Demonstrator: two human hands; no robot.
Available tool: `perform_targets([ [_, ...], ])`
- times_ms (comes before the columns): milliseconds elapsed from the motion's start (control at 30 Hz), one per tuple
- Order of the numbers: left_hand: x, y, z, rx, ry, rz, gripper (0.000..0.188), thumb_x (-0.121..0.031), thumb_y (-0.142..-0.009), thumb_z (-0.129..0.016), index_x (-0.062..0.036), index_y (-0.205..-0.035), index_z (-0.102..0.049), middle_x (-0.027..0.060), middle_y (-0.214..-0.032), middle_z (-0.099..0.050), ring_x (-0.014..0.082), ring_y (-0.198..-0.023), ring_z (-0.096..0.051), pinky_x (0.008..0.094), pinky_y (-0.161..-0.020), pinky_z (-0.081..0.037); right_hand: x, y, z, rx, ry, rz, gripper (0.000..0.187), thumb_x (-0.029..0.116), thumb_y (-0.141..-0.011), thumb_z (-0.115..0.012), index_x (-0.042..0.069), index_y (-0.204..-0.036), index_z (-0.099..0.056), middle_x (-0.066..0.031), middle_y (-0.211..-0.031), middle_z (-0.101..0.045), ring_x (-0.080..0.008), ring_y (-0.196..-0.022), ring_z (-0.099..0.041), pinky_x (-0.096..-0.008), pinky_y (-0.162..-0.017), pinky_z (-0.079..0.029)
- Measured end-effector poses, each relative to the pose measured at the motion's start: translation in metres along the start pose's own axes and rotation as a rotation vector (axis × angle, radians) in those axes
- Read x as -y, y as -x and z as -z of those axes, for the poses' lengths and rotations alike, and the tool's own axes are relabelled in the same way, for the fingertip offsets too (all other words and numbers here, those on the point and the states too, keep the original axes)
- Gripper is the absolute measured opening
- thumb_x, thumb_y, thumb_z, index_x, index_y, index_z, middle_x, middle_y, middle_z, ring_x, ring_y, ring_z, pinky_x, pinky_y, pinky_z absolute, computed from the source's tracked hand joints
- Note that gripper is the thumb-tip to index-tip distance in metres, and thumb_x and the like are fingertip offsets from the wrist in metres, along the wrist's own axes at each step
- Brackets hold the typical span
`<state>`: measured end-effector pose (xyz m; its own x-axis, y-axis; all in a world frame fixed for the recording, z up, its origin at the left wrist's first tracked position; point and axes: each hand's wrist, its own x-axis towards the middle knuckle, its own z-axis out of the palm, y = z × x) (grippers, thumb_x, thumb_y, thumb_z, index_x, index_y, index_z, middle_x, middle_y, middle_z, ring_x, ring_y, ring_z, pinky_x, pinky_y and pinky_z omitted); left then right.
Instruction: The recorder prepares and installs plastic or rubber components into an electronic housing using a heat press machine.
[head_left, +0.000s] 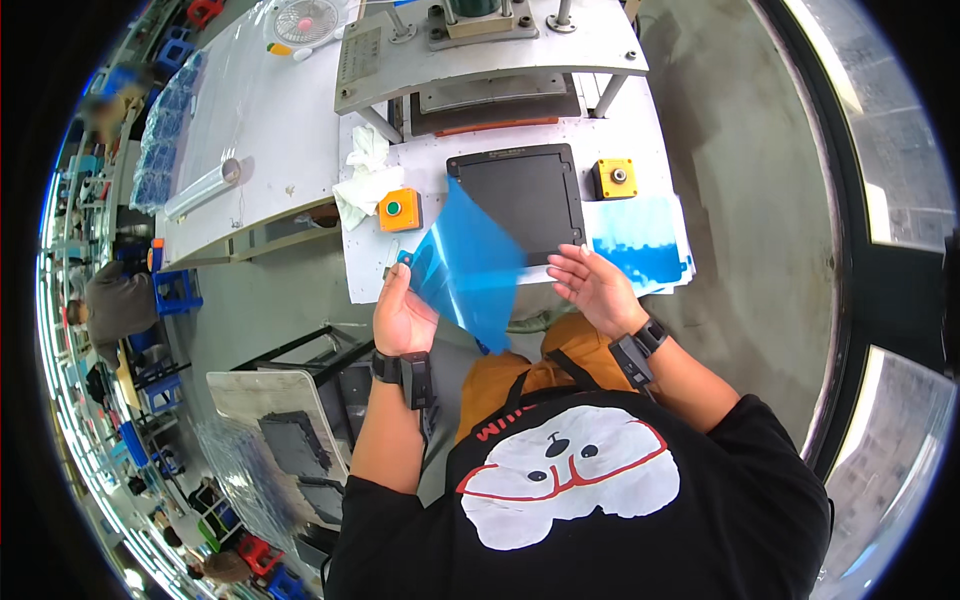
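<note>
My left hand pinches one edge of a translucent blue plastic film. The film hangs bent in front of me and covers the near left part of a flat black plate on the white table. On the other side of the film, my right hand is raised palm up with its fingers apart and slightly bent. It holds nothing and is close to the plate's near right corner. A stack of blue and white film sheets lies to the right of the plate.
A press on metal posts stands at the far end of the white table. Yellow button boxes, one green-buttoned and one at right, flank the plate. White cloth lies left. A rack stands low at left.
</note>
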<state>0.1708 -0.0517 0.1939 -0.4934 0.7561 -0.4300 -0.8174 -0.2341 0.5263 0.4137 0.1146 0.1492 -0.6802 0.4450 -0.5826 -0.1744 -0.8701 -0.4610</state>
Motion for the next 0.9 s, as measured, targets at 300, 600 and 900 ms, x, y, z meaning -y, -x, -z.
perform_targets([
  [300,0.018,0.015,-0.07,0.032,0.159,-0.002,0.04,-0.02,-0.103,-0.042,-0.0029,-0.139,-0.042,0.014,-0.139,-0.051,0.0292,-0.127,-0.051,0.0489,-0.106,-0.041,-0.006,-0.048,0.008,-0.016,-0.052,-0.487,0.06,0.053,-0.099,-0.041,0.002,-0.129,-0.05,-0.0159,-0.126,-0.058,-0.0278,-0.111,-0.059,-0.0405,-0.097,-0.047],
  [600,0.023,0.019,-0.098,0.131,0.114,-0.115,0.038,-0.017,-0.101,-0.042,-0.0101,-0.139,-0.043,0.0104,-0.142,-0.049,0.0301,-0.127,-0.051,0.0512,-0.101,-0.046,0.039,-0.054,-0.01,0.272,-0.55,-0.479,0.078,0.064,-0.098,-0.018,0.003,-0.141,-0.041,-0.0171,-0.141,-0.049,-0.0329,-0.128,-0.05,-0.0498,-0.109,-0.037],
  [900,0.076,-0.008,-0.048,-0.163,-0.045,-0.2,0.035,-0.016,-0.102,-0.043,-0.0061,-0.136,-0.045,0.0101,-0.133,-0.055,0.0268,-0.117,-0.057,0.0479,-0.096,-0.049,0.08,-0.076,-0.007,-0.096,0.079,-0.131,0.041,0.038,-0.106,-0.029,0.006,-0.12,-0.051,-0.011,-0.112,-0.066,-0.0237,-0.101,-0.064,-0.0405,-0.091,-0.05],
])
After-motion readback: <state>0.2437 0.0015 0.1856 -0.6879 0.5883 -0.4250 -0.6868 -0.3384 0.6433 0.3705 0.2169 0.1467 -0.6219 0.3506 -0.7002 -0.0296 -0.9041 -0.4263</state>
